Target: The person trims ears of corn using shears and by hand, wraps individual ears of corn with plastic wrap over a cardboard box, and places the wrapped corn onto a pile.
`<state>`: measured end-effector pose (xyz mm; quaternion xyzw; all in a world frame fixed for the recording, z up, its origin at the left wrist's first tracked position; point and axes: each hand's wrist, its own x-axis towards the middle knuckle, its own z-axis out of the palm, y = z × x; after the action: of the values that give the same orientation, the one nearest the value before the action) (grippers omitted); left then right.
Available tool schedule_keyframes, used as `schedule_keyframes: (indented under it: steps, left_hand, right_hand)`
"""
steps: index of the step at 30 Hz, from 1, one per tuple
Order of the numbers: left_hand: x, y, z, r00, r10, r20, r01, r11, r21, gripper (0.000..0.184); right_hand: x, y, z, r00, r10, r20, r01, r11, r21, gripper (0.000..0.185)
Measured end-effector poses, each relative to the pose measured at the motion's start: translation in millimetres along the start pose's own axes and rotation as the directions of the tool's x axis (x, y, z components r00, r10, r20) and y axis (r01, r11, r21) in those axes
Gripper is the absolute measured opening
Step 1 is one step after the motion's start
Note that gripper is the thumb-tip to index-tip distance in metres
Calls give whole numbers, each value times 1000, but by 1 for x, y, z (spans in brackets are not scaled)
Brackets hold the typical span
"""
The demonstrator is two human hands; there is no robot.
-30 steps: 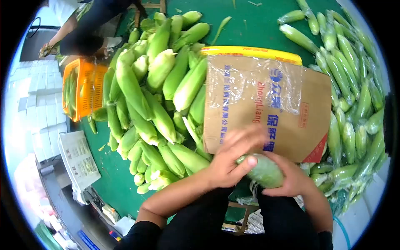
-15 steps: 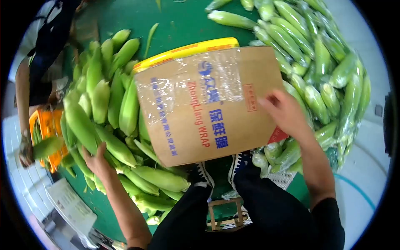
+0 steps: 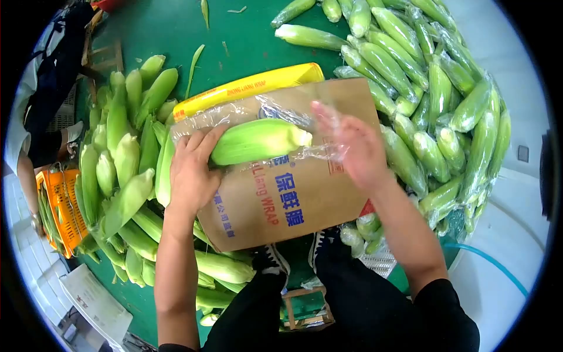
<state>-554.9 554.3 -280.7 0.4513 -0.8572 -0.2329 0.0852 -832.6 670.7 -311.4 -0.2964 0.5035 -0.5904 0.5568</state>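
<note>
A green ear of corn in its husk (image 3: 258, 141) lies across the cardboard box (image 3: 252, 202), its pale stalk end pointing right. My left hand (image 3: 196, 167) is closed around the corn's left end. Clear cling film (image 3: 281, 112) stretches over the box top, behind and beneath the ear. Film runs to my right hand (image 3: 360, 149), which is closed on its edge just beyond the stalk; those fingers are partly blurred. Along the box's far edge lies a yellow cling film carton (image 3: 252, 88) with red lettering.
Unwrapped corn (image 3: 132, 155) is heaped to the left, and film-wrapped ears (image 3: 443, 111) are piled to the right. Another person's arm (image 3: 29, 188) is at the far left beside an orange crate (image 3: 64, 205). A wooden stool (image 3: 305, 308) is below, on the green floor (image 3: 170, 29).
My left hand has come from the heap onto the box with an ear of corn. My right hand has moved left and now holds cling film.
</note>
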Motion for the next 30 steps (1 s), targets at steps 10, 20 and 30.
schedule_keyframes:
  steps: [10, 20, 30]
  left_hand:
    - [-39, -78, 11, 949, 40, -312, -199, 844, -497, 68]
    - [-65, -57, 33, 966, 27, -256, 38, 969, 246, 17]
    - [-41, 24, 33, 959, 5, -283, -13, 1000, -27, 9]
  right_hand:
    - [51, 13, 57, 734, -225, 641, 558, -337, -758, 80]
    - [24, -2, 60, 895, -179, 408, 402, -70, -913, 85]
    - [9, -34, 45, 668, 187, 720, 725, 51, -687, 81]
